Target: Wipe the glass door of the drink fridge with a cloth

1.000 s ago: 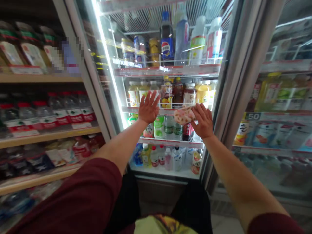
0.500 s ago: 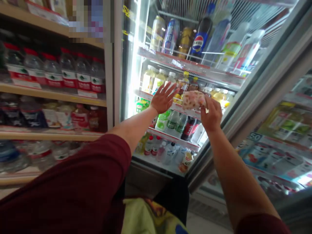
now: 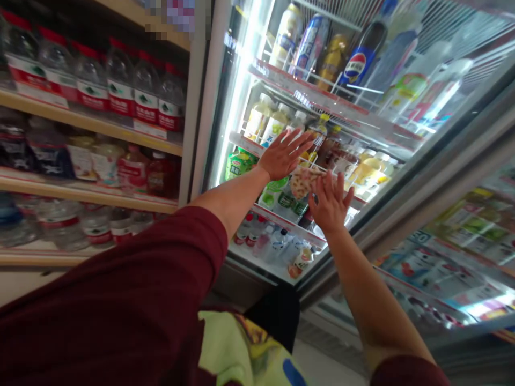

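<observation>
My left hand (image 3: pixel 284 154) is open, fingers spread, at the glass door (image 3: pixel 225 123) of a lit drinks cooler; whether the palm touches the glass I cannot tell. Just to its right is a crumpled pink cloth (image 3: pixel 301 182) with brown spots. My right hand (image 3: pixel 330 202) keeps hold of the cloth's right end at the glass, its fingers fanned out and the part under them hidden. Behind the glass stand bottles, among them a dark cola bottle (image 3: pixel 364 56) and a green pack (image 3: pixel 239 163).
Wooden shelves (image 3: pixel 100 198) with red-capped water bottles (image 3: pixel 120 80) stand at the left. A metal door frame (image 3: pixel 386 214) runs along the cooler's right side, and another drinks cooler (image 3: pixel 442 257) lies beyond it. A yellow-green printed cloth (image 3: pixel 233 348) is in front of my body.
My right hand has moved left and slightly down with the cloth, its fingers going from a pinch to spread. My left hand stays spread at the door. The whole view has shifted.
</observation>
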`<action>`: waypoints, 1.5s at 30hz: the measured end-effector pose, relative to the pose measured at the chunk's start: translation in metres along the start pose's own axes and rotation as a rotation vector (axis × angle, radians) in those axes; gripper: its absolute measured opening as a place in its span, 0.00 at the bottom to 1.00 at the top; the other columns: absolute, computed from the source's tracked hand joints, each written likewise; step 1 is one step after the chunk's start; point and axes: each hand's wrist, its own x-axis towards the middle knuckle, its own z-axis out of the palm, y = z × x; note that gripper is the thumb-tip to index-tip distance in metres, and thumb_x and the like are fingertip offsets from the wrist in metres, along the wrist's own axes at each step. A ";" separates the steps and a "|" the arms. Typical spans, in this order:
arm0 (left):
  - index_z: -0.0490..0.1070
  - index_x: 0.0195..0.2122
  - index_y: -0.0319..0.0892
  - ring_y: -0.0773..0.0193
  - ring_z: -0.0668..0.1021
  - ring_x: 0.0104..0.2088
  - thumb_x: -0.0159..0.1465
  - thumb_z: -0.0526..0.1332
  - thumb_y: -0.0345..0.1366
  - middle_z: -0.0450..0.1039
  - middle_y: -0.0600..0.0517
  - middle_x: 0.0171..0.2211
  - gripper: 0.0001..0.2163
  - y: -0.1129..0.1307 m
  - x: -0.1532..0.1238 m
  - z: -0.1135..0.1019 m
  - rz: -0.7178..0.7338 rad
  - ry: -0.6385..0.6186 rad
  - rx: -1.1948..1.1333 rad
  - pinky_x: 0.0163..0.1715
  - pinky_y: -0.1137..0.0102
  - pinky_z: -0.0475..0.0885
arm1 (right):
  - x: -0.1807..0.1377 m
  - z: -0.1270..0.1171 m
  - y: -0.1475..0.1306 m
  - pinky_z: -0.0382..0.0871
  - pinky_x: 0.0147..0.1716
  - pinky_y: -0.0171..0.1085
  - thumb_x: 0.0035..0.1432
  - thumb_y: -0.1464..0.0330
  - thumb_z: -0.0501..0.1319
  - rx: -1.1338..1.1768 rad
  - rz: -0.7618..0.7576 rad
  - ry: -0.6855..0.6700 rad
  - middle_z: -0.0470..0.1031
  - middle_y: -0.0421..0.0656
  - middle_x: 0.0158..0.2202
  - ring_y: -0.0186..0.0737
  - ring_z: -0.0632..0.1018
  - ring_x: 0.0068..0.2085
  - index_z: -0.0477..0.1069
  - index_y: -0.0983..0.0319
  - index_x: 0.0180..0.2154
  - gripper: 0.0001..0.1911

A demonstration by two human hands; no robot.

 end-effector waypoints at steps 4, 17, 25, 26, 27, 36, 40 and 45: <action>0.58 0.76 0.46 0.54 0.47 0.79 0.73 0.50 0.35 0.52 0.55 0.78 0.29 0.002 0.000 -0.003 -0.014 -0.023 0.021 0.78 0.45 0.41 | -0.016 0.001 0.005 0.50 0.74 0.66 0.73 0.65 0.57 -0.013 -0.057 0.082 0.72 0.51 0.68 0.56 0.70 0.72 0.68 0.57 0.70 0.26; 0.60 0.75 0.47 0.55 0.48 0.79 0.71 0.50 0.35 0.53 0.56 0.78 0.30 0.004 0.002 -0.005 -0.071 -0.068 0.076 0.78 0.50 0.40 | -0.018 -0.008 0.029 0.68 0.68 0.52 0.74 0.67 0.55 0.085 0.034 0.021 0.75 0.51 0.66 0.52 0.74 0.66 0.73 0.58 0.67 0.24; 0.55 0.77 0.46 0.54 0.46 0.79 0.74 0.48 0.35 0.51 0.53 0.79 0.29 -0.007 -0.003 0.010 0.018 0.015 0.164 0.79 0.48 0.42 | -0.027 -0.009 0.029 0.66 0.66 0.51 0.72 0.66 0.60 0.017 -0.082 -0.011 0.76 0.49 0.65 0.52 0.75 0.65 0.77 0.56 0.62 0.20; 0.54 0.77 0.45 0.55 0.45 0.79 0.75 0.48 0.35 0.50 0.52 0.79 0.29 -0.009 -0.003 0.012 0.035 0.025 0.191 0.79 0.49 0.41 | -0.020 -0.010 0.033 0.65 0.67 0.53 0.72 0.67 0.58 0.003 -0.025 0.044 0.75 0.50 0.67 0.54 0.73 0.67 0.76 0.57 0.64 0.21; 0.53 0.78 0.45 0.55 0.43 0.80 0.75 0.48 0.35 0.49 0.51 0.79 0.29 -0.011 -0.004 0.014 0.050 0.031 0.212 0.79 0.49 0.41 | -0.015 -0.009 0.037 0.65 0.67 0.55 0.73 0.68 0.57 -0.006 0.028 0.095 0.74 0.51 0.67 0.55 0.72 0.68 0.75 0.58 0.65 0.23; 0.54 0.78 0.44 0.52 0.46 0.79 0.75 0.46 0.37 0.50 0.50 0.79 0.29 -0.013 -0.005 0.016 0.087 0.075 0.276 0.78 0.49 0.45 | -0.046 -0.005 0.025 0.62 0.72 0.52 0.74 0.71 0.56 0.087 -0.143 0.000 0.75 0.49 0.66 0.49 0.69 0.72 0.69 0.59 0.69 0.25; 0.54 0.78 0.45 0.54 0.45 0.79 0.76 0.46 0.36 0.51 0.50 0.78 0.29 -0.012 -0.005 0.016 0.082 0.081 0.294 0.79 0.49 0.44 | -0.024 -0.008 0.036 0.60 0.73 0.56 0.74 0.69 0.55 0.056 -0.009 0.041 0.72 0.49 0.69 0.51 0.67 0.73 0.68 0.58 0.70 0.26; 0.56 0.77 0.43 0.55 0.44 0.79 0.77 0.46 0.37 0.52 0.49 0.78 0.28 -0.014 -0.005 0.018 0.110 0.123 0.318 0.79 0.51 0.44 | -0.034 -0.001 0.029 0.65 0.70 0.58 0.75 0.71 0.51 0.070 0.047 0.145 0.72 0.53 0.69 0.53 0.66 0.74 0.65 0.60 0.72 0.27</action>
